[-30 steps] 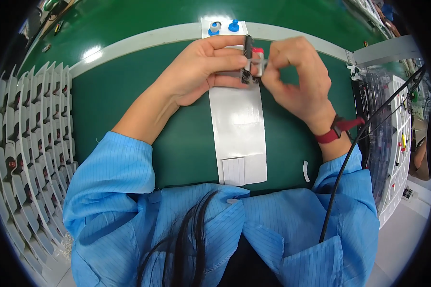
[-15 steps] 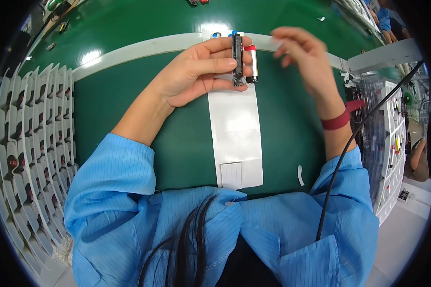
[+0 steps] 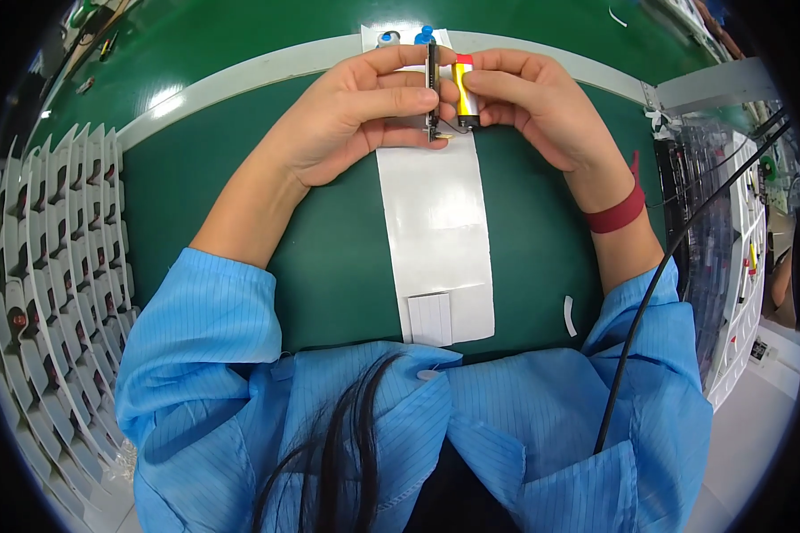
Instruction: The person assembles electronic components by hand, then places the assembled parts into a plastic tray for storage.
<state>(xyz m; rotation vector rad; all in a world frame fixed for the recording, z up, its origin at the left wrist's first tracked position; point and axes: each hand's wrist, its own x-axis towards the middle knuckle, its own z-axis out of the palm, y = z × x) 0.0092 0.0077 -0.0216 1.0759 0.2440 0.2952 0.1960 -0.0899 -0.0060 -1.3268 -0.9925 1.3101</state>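
Note:
Between the thumb and fingers of my left hand (image 3: 356, 111) is a thin black circuit board (image 3: 432, 89), held upright and seen nearly edge-on. Close to its right side, my right hand (image 3: 533, 102) pinches a small cylindrical battery (image 3: 464, 89) with a red top, a yellow and silver body and a black lower end. A thin dark wire runs between the battery's lower end and the board. Both hands are over the far end of a glossy white paper strip (image 3: 436, 213). The tips of some left fingers are hidden behind the board.
A small pale ruled pad (image 3: 430, 319) lies on the strip's near end. Stacked white trays (image 3: 58, 258) stand at left; more white racks (image 3: 736, 329) are at right. A black cable (image 3: 653, 284) crosses my right arm. Blue-capped items (image 3: 425, 36) sit beyond my hands, by the white bar (image 3: 267, 75).
My right hand has come in from the right and taken hold of the battery. In my left hand, the board has turned more edge-on and moved slightly up and left.

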